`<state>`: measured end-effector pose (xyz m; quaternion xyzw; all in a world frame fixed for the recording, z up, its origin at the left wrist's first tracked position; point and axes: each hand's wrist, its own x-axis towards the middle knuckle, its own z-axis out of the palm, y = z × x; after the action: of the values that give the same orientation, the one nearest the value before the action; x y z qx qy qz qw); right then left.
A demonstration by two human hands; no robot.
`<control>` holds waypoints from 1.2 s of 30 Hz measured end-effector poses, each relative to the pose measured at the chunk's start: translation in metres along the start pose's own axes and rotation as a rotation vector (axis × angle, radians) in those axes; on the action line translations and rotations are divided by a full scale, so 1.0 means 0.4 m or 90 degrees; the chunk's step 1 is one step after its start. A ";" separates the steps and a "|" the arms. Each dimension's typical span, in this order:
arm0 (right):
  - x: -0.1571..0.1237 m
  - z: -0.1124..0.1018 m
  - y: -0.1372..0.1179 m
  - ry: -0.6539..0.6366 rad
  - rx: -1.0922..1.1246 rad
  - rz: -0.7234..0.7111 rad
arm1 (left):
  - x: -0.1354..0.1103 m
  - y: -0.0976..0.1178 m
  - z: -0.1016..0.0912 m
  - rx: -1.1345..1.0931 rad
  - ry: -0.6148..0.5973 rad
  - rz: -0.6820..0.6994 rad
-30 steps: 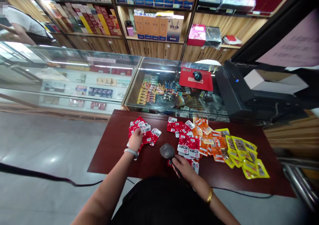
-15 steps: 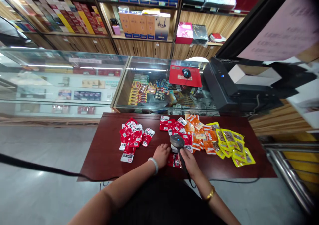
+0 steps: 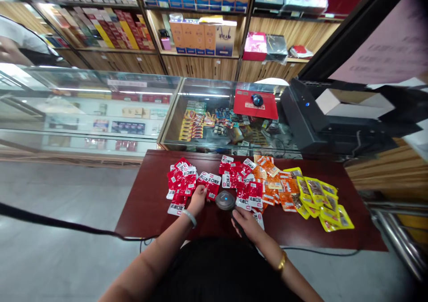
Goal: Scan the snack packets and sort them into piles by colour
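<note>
My left hand (image 3: 198, 197), wearing a pale bangle, has its fingers closed at the lower corner of a red-and-white snack packet (image 3: 213, 184). That packet lies beside and partly over another red packet, right of a loose red pile (image 3: 182, 181). My right hand (image 3: 248, 223), with a gold bracelet, grips the handle of a black barcode scanner (image 3: 225, 200). The scanner's head is just above the brown table (image 3: 143, 204), between the left hand and a second group of red packets (image 3: 245, 181). One packet lies partly hidden under the right hand.
Orange packets (image 3: 284, 188) and yellow packets (image 3: 316, 192) lie on the right of the table. Behind stands a glass display counter (image 3: 207, 85) with a mouse (image 3: 257, 100) on a red mat. A dark machine (image 3: 301, 114) stands at right. A black cable (image 3: 67, 224) crosses at left.
My left hand has moved left from the scanner's side, and a red packet now lies by its fingers near the left pile. The scanner has shifted slightly left and down, its head turned lower.
</note>
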<state>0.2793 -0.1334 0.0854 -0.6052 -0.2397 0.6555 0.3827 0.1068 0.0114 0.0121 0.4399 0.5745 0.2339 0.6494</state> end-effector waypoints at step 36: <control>0.006 -0.018 0.017 0.009 0.003 -0.038 | -0.075 0.082 -0.211 0.577 0.423 0.216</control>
<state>0.2849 -0.1366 0.0774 -0.6014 -0.2531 0.6402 0.4054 0.0260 0.0292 0.0597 0.6624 0.7118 0.1908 0.1349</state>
